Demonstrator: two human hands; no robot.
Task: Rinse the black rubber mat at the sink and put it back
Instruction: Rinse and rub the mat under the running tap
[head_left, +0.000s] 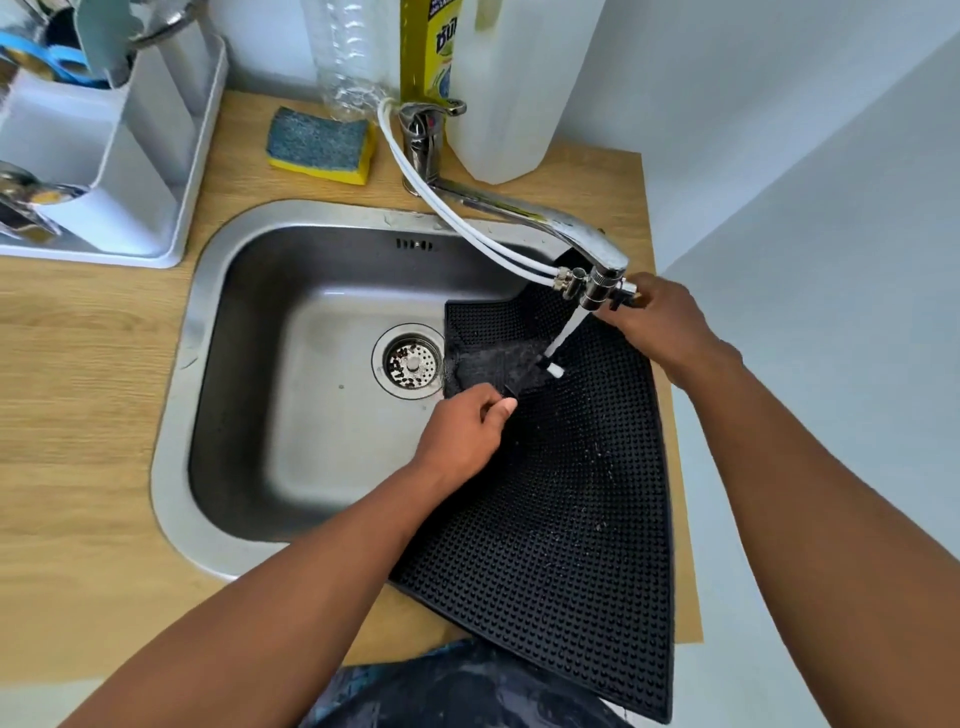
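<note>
Cutlery and blue-handled utensils are held in the white plastic drying rack (130, 171) at far left. Next, the stainless steel sink (311, 332) holds only its round drain strainer (410, 361). The left hand (465, 428) is pinched on the inner edge of the black studded rubber mat (576, 509), which is draped over the sink's right rim, long axis running toward the body. Water falls on its far end. The right hand (660, 325) is closed around the chrome faucet tip (602, 283).

Right hand (662, 325) fingertips: hidden behind the faucet (597, 244) head.
Mat (571, 493) under faucet: partly covered by left hand (462, 431).
Bottles behind faucet: tops cut off.
</note>
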